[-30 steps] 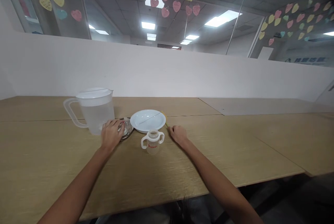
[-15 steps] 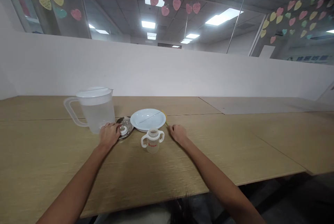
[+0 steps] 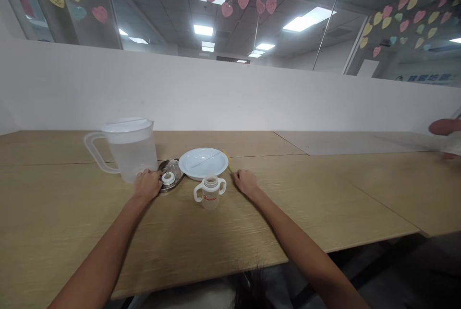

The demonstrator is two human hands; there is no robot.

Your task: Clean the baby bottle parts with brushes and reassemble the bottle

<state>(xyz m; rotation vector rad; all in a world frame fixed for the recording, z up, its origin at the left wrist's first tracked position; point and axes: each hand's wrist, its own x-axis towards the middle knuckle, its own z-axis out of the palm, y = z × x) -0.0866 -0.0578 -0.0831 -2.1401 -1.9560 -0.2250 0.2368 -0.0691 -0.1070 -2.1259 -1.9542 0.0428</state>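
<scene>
My left hand (image 3: 147, 183) rests on the table with its fingers curled in, against the left rim of a small round metal tray (image 3: 174, 186). On that tray lie a white ring cap (image 3: 167, 178) and a clear plastic piece (image 3: 173, 167). Closed like a fist, my right hand (image 3: 246, 182) lies right of a white dish (image 3: 187, 171), its fingertips at the lower end of a thin yellow strip (image 3: 229, 166). A thin rod (image 3: 207, 160) lies across the dish. Between my hands stands an uncapped clear cup (image 3: 210, 197) with two white handles.
A large lidded pitcher (image 3: 132, 155) of clear liquid stands just behind and left of my left hand. At the far right edge, a pink object (image 3: 444, 127) and something pale and blurred show above the table (image 3: 324, 194). A white wall (image 3: 230, 93) rises behind.
My left fingers have drawn back a little from the white ring cap, which now shows fully. The pink object has come into view at the right. My right hand has barely moved.
</scene>
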